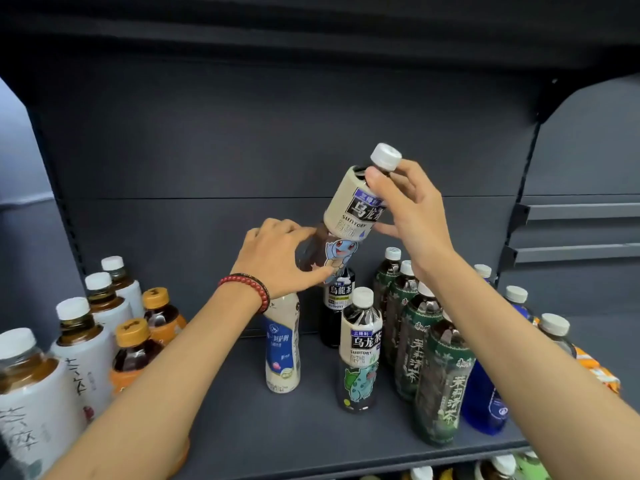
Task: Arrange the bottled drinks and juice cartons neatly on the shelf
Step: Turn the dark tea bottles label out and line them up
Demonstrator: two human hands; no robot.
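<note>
Cream-labelled tea bottle [349,216] hangs tilted above the shelf [242,427], left hand [277,258] wrapped round its base and right hand [405,206] pinching its neck, so a careless lowering could topple the upright bottles [360,348] crowded just beneath.

A dark grey shelf [242,427] carries upright bottles: white-labelled teas [79,358] at left, green-labelled teas [440,382] (in a row) at right.
</note>
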